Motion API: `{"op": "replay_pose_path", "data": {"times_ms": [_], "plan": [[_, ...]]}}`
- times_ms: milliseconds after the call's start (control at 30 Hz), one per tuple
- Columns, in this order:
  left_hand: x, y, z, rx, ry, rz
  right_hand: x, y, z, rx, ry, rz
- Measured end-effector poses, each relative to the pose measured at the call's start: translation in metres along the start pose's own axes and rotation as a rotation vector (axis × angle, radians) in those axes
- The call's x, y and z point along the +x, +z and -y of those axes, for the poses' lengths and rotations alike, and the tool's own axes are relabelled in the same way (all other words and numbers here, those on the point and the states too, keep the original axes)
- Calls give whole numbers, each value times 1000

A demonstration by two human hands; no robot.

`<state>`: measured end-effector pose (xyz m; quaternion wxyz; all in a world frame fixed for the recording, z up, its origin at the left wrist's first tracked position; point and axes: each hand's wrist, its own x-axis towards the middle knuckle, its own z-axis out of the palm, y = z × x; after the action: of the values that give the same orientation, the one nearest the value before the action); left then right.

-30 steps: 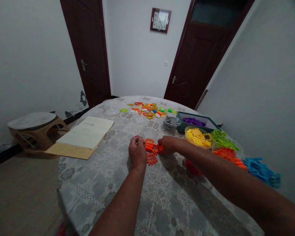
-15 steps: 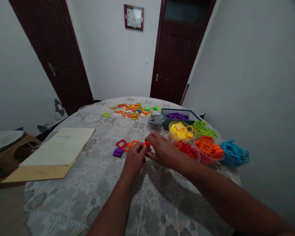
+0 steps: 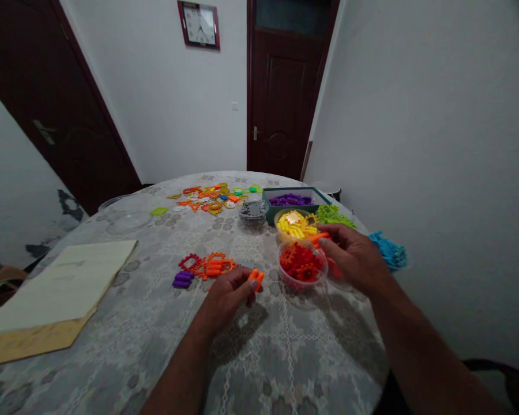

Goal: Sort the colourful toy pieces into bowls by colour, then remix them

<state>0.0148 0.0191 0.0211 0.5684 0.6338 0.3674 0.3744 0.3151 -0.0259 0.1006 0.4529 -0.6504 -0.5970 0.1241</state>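
Observation:
My left hand [image 3: 228, 295] is closed over the table, pinching a few short orange tube-shaped pieces [image 3: 256, 279] between thumb and fingers. Over at the right, my right hand [image 3: 355, 253] is above the bowl of orange pieces [image 3: 335, 268], which it mostly hides. An orange tube-shaped piece [image 3: 319, 237] sticks out between its thumb and fingertips. Just left of that hand stands a clear bowl of red pieces [image 3: 303, 264]. Beyond my left hand lie linked orange pieces [image 3: 216, 266], a red toothed frame [image 3: 191, 263] and purple tubes [image 3: 183, 279].
Behind the red bowl are a bowl of yellow pieces [image 3: 296, 225], a tub of grey pieces [image 3: 253, 211] and a green box [image 3: 267, 212] with purple pieces. Green pieces [image 3: 334, 215] and blue pieces [image 3: 388, 251] lie right. A paper pad [image 3: 64, 282] lies left.
My right hand has left my left hand and moved right to the orange bowl. The left hand keeps orange tubes in its pinch. The whole view has swung to the right.

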Motion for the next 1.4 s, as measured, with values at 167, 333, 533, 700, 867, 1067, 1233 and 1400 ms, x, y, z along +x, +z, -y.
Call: {"op": "replay_pose_path", "data": {"times_ms": [167, 333, 533, 700, 867, 1067, 1233, 1400], "plan": [[3, 6, -2, -40, -37, -51, 15, -36, -39, -292, 20, -82], [5, 10, -3, -77, -81, -95, 16, -23, -55, -450, -36, 35], [9, 6, 10, -58, -49, -133, 17, -7, -63, -613, -127, 21], [9, 5, 11, -5, -10, -154, 16, -7, -62, -542, -228, -104], [5, 9, 4, 10, -22, -88, -21, 10, -26, -286, -398, -193], [2, 13, 3, -14, -64, 35, -60, 47, -3, -284, -504, -54], [3, 13, 6, 3, -58, 34, -41, 44, -24, -662, -224, -68], [4, 12, 9, 1, -52, 41, -28, 35, -36, -807, -96, 40]]}}
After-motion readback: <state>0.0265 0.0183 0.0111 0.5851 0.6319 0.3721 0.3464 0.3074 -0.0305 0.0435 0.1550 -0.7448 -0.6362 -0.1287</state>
